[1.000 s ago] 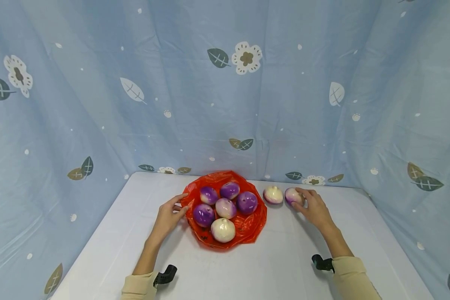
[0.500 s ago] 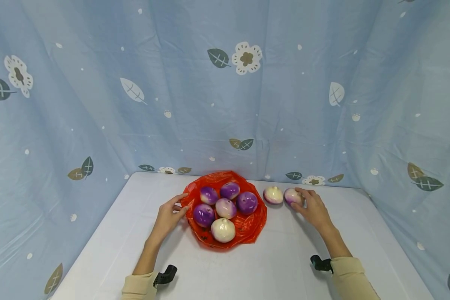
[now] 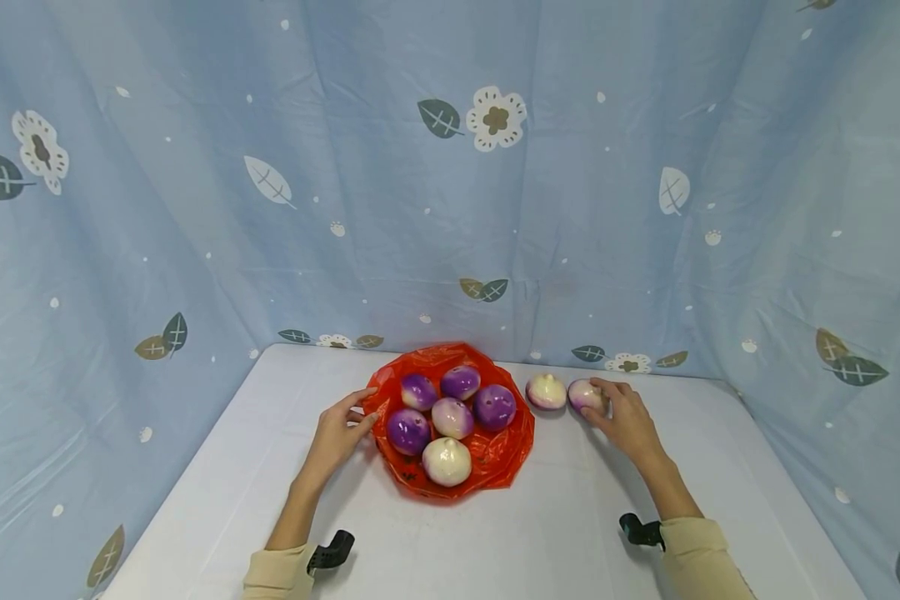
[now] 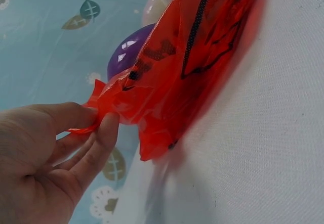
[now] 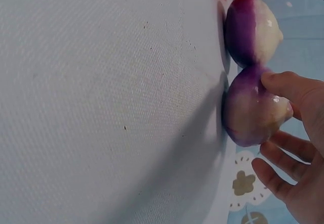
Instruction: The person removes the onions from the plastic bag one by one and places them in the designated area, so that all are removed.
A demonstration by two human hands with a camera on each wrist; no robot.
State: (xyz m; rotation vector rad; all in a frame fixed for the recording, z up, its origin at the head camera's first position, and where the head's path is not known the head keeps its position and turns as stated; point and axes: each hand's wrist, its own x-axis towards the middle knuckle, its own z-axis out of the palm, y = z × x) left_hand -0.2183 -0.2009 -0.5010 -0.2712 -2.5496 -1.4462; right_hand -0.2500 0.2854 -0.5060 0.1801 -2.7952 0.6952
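A red plastic bag (image 3: 504, 457) lies spread on the table with several purple-and-white turnips (image 3: 452, 417) inside its opened mouth. My left hand (image 3: 337, 432) pinches the bag's left rim between thumb and fingers, clearly seen in the left wrist view. To the right of the bag, my right hand (image 3: 632, 423) holds a purple-and-white turnip (image 5: 249, 114), thumb on one side and fingers on the other. Its neighbour, a paler-topped turnip (image 3: 546, 392), sits between it and the bag; the two meet in the right wrist view.
The white table (image 3: 555, 533) ends at the back against a blue curtain (image 3: 390, 208) printed with leaves and flowers, which also hangs at both sides. Each forearm wears a black wrist mount (image 3: 332, 550).
The right forearm has drifted a touch to the left, and the held turnip has edged slightly towards its neighbour. The left hand keeps its place on the bag's rim.
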